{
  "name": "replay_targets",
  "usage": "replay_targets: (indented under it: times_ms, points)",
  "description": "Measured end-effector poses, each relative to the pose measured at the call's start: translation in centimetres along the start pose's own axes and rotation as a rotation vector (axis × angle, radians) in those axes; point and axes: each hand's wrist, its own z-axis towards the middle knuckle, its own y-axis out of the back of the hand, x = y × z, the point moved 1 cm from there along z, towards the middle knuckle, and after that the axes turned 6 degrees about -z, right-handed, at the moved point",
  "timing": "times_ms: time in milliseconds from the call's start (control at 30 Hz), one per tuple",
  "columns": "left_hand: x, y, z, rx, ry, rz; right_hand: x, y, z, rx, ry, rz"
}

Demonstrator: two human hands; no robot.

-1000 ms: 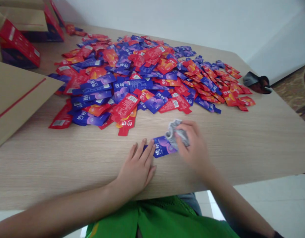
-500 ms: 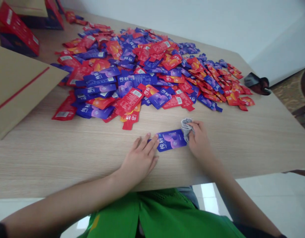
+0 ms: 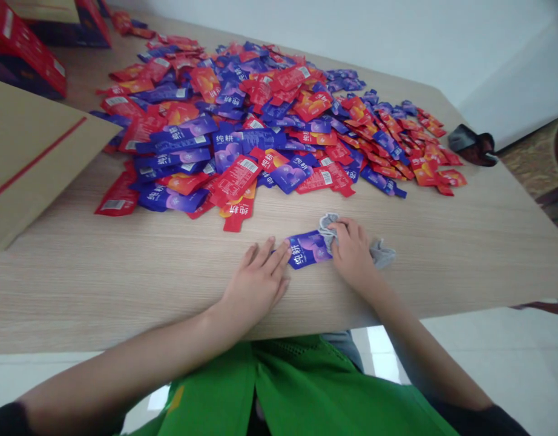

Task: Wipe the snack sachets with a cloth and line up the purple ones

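Note:
A purple pouch [image 3: 307, 249] with white characters lies flat on the wooden table [image 3: 170, 272] before me. My left hand [image 3: 257, 286] rests flat, its spread fingertips touching the pouch's left, narrow end. At the other end, my right hand [image 3: 355, 254] grips a crumpled grey cloth [image 3: 327, 229] and presses it on the pouch, covering its right part. A tail of the cloth sticks out on the far side of that hand. Beyond both hands spreads a large heap of red and purple pouches [image 3: 256, 142].
An open cardboard box flap [image 3: 38, 145] juts in from the left. Red and purple boxes [image 3: 27, 51] stand behind it at the back left. A dark, shiny object [image 3: 473, 145] sits near the table's right edge. A white wall [image 3: 374, 30] runs along the back.
My right hand has moved left with the cloth over the pouch, hiding more of its right end. A cloth tail now shows behind that hand. My left hand stays at the pouch's left end.

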Motion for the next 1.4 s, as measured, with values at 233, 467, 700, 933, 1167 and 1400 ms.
replay_targets:
  times_ms: [233,467,700,933,1167,1400]
  points:
    - [0.0,-0.1,-0.1,0.001,-0.009,-0.034,4.3,1.6,-0.3,-0.088,0.16,0.215]
    - [0.4,0.5,0.4,0.019,-0.008,-0.076,4.4,0.1,-1.3,0.078,0.202,0.0]
    - [0.3,0.8,0.5,0.054,0.005,-0.081,0.5,1.6,-0.3,-0.06,-0.019,0.107]
    - [0.4,0.8,0.5,0.067,0.0,-0.082,5.2,0.7,-0.7,0.032,0.237,0.042]
    - [1.3,2.1,2.1,0.046,0.007,-0.205,-1.5,0.7,0.0,0.026,-0.039,0.092]
    - [2.0,4.0,5.9,0.056,0.205,-0.285,-2.7,0.9,-0.5,-0.097,-0.1,0.406]
